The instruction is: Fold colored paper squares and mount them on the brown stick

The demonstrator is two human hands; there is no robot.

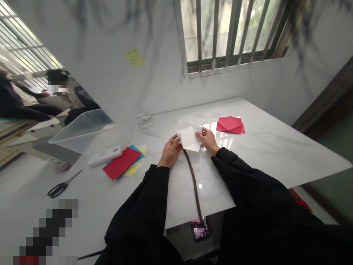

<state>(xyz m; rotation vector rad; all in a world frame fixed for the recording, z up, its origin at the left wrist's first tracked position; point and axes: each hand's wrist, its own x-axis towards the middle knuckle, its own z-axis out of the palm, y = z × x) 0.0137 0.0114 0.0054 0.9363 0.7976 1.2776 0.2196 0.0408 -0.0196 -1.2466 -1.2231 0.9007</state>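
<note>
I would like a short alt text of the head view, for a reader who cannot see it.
A person's left hand and right hand hold white paper above a marble-patterned white table. Red paper lies beyond the right hand; coloured sheets and black-handled scissors lie to the left.

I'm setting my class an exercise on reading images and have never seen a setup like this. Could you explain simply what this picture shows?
There is no machine here: a person works with two bare hands. The one picture comes from a camera worn on that person's head, looking forward and down, so the black sleeves reach in from below. The left hand and right hand hold white paper between them. On the pale table, to the left, are scissors, a white device and overlapping coloured sheets, red on top. Red paper lies farther back, to the right.
</note>
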